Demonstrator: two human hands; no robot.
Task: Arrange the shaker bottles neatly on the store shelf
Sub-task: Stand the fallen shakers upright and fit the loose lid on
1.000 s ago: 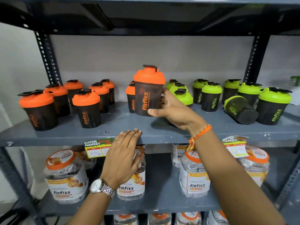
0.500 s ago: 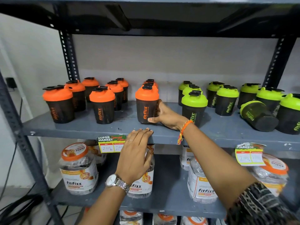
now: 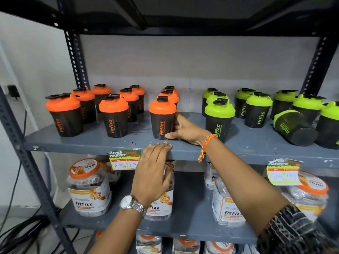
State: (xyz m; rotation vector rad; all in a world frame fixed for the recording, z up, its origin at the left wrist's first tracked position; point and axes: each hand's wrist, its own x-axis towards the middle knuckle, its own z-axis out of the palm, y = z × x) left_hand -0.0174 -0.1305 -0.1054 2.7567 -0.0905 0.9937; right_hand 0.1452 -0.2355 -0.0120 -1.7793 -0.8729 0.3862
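Black shaker bottles stand on the grey shelf (image 3: 95, 142): several with orange lids on the left, several with green lids on the right. My right hand (image 3: 185, 129) grips the base of an orange-lid shaker (image 3: 161, 118), which stands upright at the front of a middle column. My left hand (image 3: 153, 169) rests flat with its fingertips on the shelf's front edge and holds nothing. One green-lid shaker (image 3: 293, 126) lies on its side at the right. Another green-lid shaker (image 3: 219, 119) stands just right of my right wrist.
Price tags (image 3: 124, 160) hang on the shelf's front edge. Clear jars with orange lids (image 3: 88, 186) fill the shelf below. Black uprights (image 3: 76, 59) frame the rack, with another shelf overhead. Cables lie on the floor at the lower left.
The orange-lid shaker was held up in the air a second ago; it now stands on the shelf in front of the middle column, still gripped. My left hand has stayed on the edge.
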